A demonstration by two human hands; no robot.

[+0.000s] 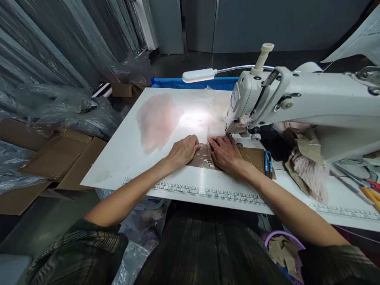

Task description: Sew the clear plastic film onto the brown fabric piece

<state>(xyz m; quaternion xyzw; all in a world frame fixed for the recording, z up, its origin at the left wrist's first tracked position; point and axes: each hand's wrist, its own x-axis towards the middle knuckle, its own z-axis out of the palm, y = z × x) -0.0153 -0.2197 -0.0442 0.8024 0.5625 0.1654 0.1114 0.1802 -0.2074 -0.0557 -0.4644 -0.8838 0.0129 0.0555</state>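
Note:
My left hand [183, 151] lies flat on the white sewing table [124, 158], fingers stretched toward a sheer pale fabric piece [204, 122] under the lamp's glare. My right hand [226, 153] rests beside it, fingers extended and pressing the fabric just in front of the presser foot [230, 135] of the white sewing machine [297, 99]. Both hands sit over a brown taped patch [252, 156] on the table. A pink sheer fabric piece [157, 120] lies to the left of the hands.
A blue thread snip [268, 163] lies right of my right hand. Pink and beige fabric scraps [308, 166] and scissors [368, 186] sit at the right. A gooseneck lamp [199, 75] hangs over the table. Cardboard boxes [59, 158] and plastic sheeting fill the left floor. A purple basket [285, 245] stands below.

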